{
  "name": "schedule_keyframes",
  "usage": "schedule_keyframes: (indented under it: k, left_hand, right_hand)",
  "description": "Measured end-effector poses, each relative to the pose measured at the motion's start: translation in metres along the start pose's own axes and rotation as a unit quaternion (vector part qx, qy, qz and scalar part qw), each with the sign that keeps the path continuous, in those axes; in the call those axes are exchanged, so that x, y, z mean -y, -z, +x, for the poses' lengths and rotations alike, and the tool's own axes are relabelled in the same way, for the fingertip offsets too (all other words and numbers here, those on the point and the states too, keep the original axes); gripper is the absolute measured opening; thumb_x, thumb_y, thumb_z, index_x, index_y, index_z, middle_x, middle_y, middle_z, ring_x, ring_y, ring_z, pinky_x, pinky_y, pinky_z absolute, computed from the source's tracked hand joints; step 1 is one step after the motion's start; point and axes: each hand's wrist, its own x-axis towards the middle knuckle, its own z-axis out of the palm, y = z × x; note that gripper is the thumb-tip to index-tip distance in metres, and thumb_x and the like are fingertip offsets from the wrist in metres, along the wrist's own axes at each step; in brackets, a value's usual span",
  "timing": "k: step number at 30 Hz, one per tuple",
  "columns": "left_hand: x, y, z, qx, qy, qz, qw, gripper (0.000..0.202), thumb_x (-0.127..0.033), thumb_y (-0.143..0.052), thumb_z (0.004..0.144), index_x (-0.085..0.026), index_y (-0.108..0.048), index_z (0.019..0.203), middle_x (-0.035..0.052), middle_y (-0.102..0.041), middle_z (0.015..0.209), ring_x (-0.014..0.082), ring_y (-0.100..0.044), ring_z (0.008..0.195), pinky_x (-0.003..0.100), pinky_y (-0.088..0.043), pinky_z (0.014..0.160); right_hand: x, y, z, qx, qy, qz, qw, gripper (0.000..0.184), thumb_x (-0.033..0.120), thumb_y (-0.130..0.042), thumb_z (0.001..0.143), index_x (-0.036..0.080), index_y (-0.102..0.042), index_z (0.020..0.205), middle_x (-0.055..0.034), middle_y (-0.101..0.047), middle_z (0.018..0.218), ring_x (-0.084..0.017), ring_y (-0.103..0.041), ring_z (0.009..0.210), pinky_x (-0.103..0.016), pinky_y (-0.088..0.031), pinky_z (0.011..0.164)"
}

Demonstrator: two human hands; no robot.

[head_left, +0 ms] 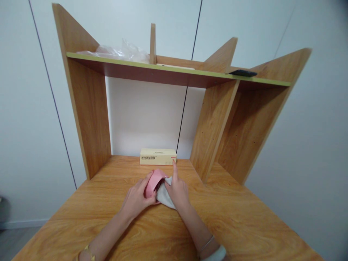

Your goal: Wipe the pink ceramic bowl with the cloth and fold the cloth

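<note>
Hollow pink container (155, 179), tilted, with a soft pale grey cloth (164, 195) at its opening.

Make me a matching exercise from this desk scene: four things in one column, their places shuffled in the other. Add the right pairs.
Things
1. Pink curved object
2. Pale grey cloth
3. Cream oblong cardboard box
4. Crumpled clear plastic

Places
A. On the wooden desk, beyond both hands
B. Left part of the upper shelf
C. In the right hand
D. In the left hand

Pairs: 1-D, 2-C, 3-A, 4-B
</note>
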Motion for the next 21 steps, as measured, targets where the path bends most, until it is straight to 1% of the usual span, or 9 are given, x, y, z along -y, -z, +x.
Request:
schedule_keyframes:
  k: [2, 4, 7, 10, 14, 16, 18, 20, 21]
  left_hand:
    - [-0.001, 0.002, 0.000, -0.001, -0.004, 0.002, 1.000, 0.064, -0.030, -0.048, 0.074, -0.028, -0.023, 0.133, 0.0045, -0.057, 0.111, 0.0202, -0.056, 0.093, 0.032, -0.044, 0.081]
    - [-0.001, 0.002, -0.001, 0.000, -0.010, 0.005, 1.000, 0.063, -0.029, -0.048, 0.073, -0.028, -0.025, 0.132, 0.0040, -0.059, 0.108, 0.0198, -0.057, 0.091, 0.031, -0.044, 0.079]
    - [0.001, 0.002, -0.002, 0.008, -0.030, 0.011, 0.999, 0.066, -0.031, -0.050, 0.071, -0.026, -0.026, 0.132, 0.0044, -0.059, 0.105, 0.0195, -0.058, 0.086, 0.029, -0.045, 0.076]
    - [0.003, -0.001, -0.003, 0.013, -0.053, 0.022, 0.998, 0.070, -0.034, -0.053, 0.069, -0.025, -0.025, 0.133, 0.0048, -0.060, 0.101, 0.0196, -0.058, 0.084, 0.028, -0.046, 0.073]
    - [0.003, -0.003, -0.002, 0.014, -0.048, 0.039, 0.998, 0.066, -0.038, -0.048, 0.073, -0.026, -0.023, 0.133, 0.0035, -0.061, 0.091, 0.0193, -0.059, 0.078, 0.028, -0.046, 0.068]
    - [0.001, -0.001, -0.001, 0.006, -0.038, 0.031, 0.999, 0.067, -0.040, -0.049, 0.074, -0.027, -0.021, 0.134, 0.0039, -0.060, 0.097, 0.0201, -0.059, 0.083, 0.029, -0.046, 0.070]
    - [-0.001, 0.002, 0.000, -0.018, -0.015, 0.005, 1.000, 0.072, -0.041, -0.050, 0.074, -0.027, -0.014, 0.135, 0.0055, -0.055, 0.109, 0.0215, -0.056, 0.092, 0.031, -0.045, 0.075]
    - [-0.002, 0.004, 0.001, -0.037, 0.014, -0.031, 0.999, 0.079, -0.042, -0.052, 0.074, -0.024, -0.006, 0.136, 0.0081, -0.049, 0.119, 0.0231, -0.052, 0.101, 0.033, -0.044, 0.080]
    - [-0.003, 0.005, 0.001, -0.037, 0.026, -0.046, 0.998, 0.082, -0.043, -0.052, 0.074, -0.022, -0.003, 0.136, 0.0094, -0.047, 0.122, 0.0239, -0.051, 0.104, 0.034, -0.043, 0.081]
  right_hand:
    - [0.002, 0.006, -0.001, -0.013, 0.049, -0.018, 0.999, 0.076, 0.024, -0.050, 0.077, 0.016, -0.002, 0.136, -0.0060, -0.064, 0.077, -0.021, -0.060, 0.073, -0.026, -0.038, 0.063]
    - [0.003, 0.010, -0.001, -0.016, 0.075, -0.020, 0.997, 0.078, 0.023, -0.052, 0.076, 0.017, -0.002, 0.136, -0.0062, -0.064, 0.079, -0.020, -0.059, 0.074, -0.026, -0.038, 0.064]
    - [0.001, 0.011, -0.001, -0.011, 0.072, -0.018, 0.997, 0.080, 0.025, -0.054, 0.074, 0.016, -0.003, 0.136, -0.0067, -0.063, 0.080, -0.021, -0.059, 0.075, -0.026, -0.038, 0.063]
    - [-0.002, 0.007, -0.001, -0.003, 0.062, -0.005, 0.998, 0.076, 0.026, -0.051, 0.075, 0.016, -0.007, 0.136, -0.0069, -0.063, 0.079, -0.021, -0.059, 0.074, -0.027, -0.037, 0.063]
    - [-0.005, 0.000, -0.003, 0.005, 0.045, 0.063, 0.997, 0.069, 0.019, -0.044, 0.076, 0.017, -0.009, 0.136, -0.0049, -0.063, 0.078, -0.020, -0.059, 0.074, -0.027, -0.038, 0.065]
    - [-0.006, -0.004, -0.004, 0.000, 0.025, 0.110, 0.994, 0.069, 0.016, -0.042, 0.075, 0.016, -0.009, 0.136, -0.0037, -0.062, 0.075, -0.020, -0.058, 0.073, -0.026, -0.038, 0.065]
    - [-0.006, -0.007, -0.004, -0.009, 0.002, 0.166, 0.986, 0.067, 0.016, -0.040, 0.075, 0.016, -0.011, 0.135, -0.0033, -0.062, 0.074, -0.019, -0.058, 0.071, -0.026, -0.039, 0.063]
    - [-0.005, -0.010, -0.004, -0.023, -0.022, 0.230, 0.973, 0.064, 0.018, -0.040, 0.076, 0.016, -0.014, 0.135, -0.0042, -0.063, 0.077, -0.018, -0.058, 0.071, -0.025, -0.040, 0.063]
    - [-0.005, -0.012, -0.003, -0.032, -0.035, 0.263, 0.964, 0.062, 0.019, -0.039, 0.077, 0.017, -0.016, 0.134, -0.0049, -0.063, 0.081, -0.018, -0.058, 0.072, -0.026, -0.041, 0.063]
